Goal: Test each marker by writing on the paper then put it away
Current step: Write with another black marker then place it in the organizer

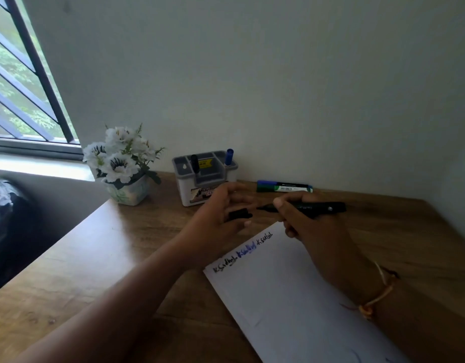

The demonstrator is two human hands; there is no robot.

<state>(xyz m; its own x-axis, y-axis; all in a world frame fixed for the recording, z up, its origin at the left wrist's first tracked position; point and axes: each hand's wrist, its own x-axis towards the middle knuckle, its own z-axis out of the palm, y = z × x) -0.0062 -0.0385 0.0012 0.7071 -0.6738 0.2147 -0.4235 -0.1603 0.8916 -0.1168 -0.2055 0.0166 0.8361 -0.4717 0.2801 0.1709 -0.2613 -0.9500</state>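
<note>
My right hand (302, 221) grips an uncapped black marker (320, 207), held level above the desk with its tip pointing left. My left hand (221, 213) holds the black cap (239, 214) between its fingers, a short gap from the tip. The white paper (286, 297) lies under my right forearm and bears three scribbles along its far edge, two black and one blue. A grey pen holder (189, 191) by the wall contains a black marker (195, 163) and a blue marker (229, 156). A blue marker and a green marker (283, 186) lie side by side against the wall.
A pot of white artificial flowers (124, 163) stands left of the holder, near the desk's left edge. The wooden desk (95, 258) meets the wall at the back and on the right. A window is at the far left.
</note>
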